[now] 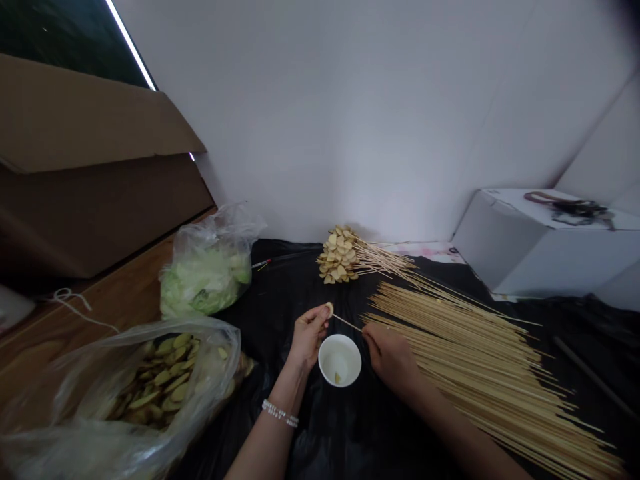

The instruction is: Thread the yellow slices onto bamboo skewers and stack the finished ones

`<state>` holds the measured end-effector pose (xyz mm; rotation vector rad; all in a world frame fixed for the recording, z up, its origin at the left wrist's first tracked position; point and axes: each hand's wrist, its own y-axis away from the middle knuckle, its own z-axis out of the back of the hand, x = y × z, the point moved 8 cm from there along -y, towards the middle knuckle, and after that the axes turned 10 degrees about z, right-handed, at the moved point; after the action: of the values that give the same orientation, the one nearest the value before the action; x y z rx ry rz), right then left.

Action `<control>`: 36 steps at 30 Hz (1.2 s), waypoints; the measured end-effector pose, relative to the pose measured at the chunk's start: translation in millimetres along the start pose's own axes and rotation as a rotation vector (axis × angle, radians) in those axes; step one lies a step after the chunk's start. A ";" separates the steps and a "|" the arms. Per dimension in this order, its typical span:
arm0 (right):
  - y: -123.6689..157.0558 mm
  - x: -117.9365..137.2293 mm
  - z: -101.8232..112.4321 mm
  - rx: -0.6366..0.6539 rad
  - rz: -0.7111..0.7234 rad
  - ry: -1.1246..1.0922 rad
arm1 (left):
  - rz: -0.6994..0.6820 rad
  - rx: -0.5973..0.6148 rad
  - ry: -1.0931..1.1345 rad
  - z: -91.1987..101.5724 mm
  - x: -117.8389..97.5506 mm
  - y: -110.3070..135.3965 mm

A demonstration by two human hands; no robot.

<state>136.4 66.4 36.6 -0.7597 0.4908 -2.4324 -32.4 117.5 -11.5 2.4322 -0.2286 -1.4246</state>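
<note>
My left hand [307, 333] pinches a pale potato slice [329, 309] at its fingertips. My right hand [391, 357] grips a bamboo skewer [347, 323] whose tip points at that slice. Between the two hands sits a small white bowl [340, 361] with a little liquid and a scrap in it. Behind it lies a bundle of skewers loaded with slices [340, 255]. A big pile of bare skewers [480, 363] spreads out to the right of my right hand.
A clear bag of potato slices [150, 387] lies at the front left, a bag of green leaves [207, 270] behind it. Black sheeting [350, 433] covers the table. Cardboard boxes [90, 167] stand at the left, a white box [540, 247] at the right.
</note>
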 end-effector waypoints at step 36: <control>-2.4 1.4 -6.2 0.162 -0.071 -0.085 | -0.059 -0.059 -0.016 1.0 -7.4 3.5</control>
<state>130.7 68.5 33.5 -0.8194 0.2339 -2.4571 -36.9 116.2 -4.7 2.3995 -0.1179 -1.4542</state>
